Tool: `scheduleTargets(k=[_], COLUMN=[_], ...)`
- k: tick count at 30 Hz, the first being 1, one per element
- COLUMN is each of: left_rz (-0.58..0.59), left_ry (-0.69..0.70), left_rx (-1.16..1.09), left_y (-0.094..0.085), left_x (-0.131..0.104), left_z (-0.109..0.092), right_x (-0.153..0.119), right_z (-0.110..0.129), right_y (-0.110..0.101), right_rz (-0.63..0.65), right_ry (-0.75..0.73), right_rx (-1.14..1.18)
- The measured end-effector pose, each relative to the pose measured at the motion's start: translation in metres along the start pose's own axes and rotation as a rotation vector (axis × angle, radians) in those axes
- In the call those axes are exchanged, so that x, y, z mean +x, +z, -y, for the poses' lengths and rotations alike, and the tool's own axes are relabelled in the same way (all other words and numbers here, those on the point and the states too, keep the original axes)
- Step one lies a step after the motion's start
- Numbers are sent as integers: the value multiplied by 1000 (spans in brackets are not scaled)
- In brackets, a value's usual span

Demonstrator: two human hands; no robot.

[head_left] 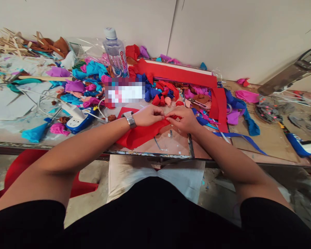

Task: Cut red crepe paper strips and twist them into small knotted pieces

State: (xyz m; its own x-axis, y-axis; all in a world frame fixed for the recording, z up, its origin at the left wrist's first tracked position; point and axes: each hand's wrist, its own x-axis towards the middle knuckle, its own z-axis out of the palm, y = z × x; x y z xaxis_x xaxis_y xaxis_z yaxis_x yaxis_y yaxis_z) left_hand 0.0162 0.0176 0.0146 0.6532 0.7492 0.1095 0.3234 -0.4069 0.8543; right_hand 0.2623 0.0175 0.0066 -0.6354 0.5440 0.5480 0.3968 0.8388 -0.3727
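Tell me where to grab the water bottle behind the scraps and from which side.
Grip the water bottle around its ribbed upper body, just under the white cap. It stands upright, and cloth scraps crowd its base, so come from above and in front, where the upper part is free.

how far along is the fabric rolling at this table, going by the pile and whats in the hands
Done: a heap of small rolled fabric buds in red, blue, pink and purple lies behind the hands. In hand: the left hand and right hand pinch the edge of a red cloth piece, still mostly flat on the table. Left: this piece, plus loose strips such as the blue ribbon.
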Motion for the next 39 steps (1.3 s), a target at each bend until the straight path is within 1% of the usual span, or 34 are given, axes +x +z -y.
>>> scheduleTargets(k=[7,12,17,22,27,33,39], left_rz=[-12,-82,-100,-136,-158,-149,-152], left_ry=[-2,26,45,60,110,137,101], left_rx=[16,115,172,277,366,361,351], left_y=[1,2,6,8,11,13,13], left_x=[-1,-2,-4,-6,-7,-8,-9], left_z=[-4,-5,-3,-6,-7,-11,-12], right_x=[-2,0,1,0,-1,-1,-1], right_z=[-2,1,5,3,2,2,4], right_y=[1,2,2,4,6,8,6], right_rz=[-14,-58,-30,-8,22,66,23], right_ry=[49,79,144,210,227,234,202], right_rx=[-12,27,91,146,175,152,167])
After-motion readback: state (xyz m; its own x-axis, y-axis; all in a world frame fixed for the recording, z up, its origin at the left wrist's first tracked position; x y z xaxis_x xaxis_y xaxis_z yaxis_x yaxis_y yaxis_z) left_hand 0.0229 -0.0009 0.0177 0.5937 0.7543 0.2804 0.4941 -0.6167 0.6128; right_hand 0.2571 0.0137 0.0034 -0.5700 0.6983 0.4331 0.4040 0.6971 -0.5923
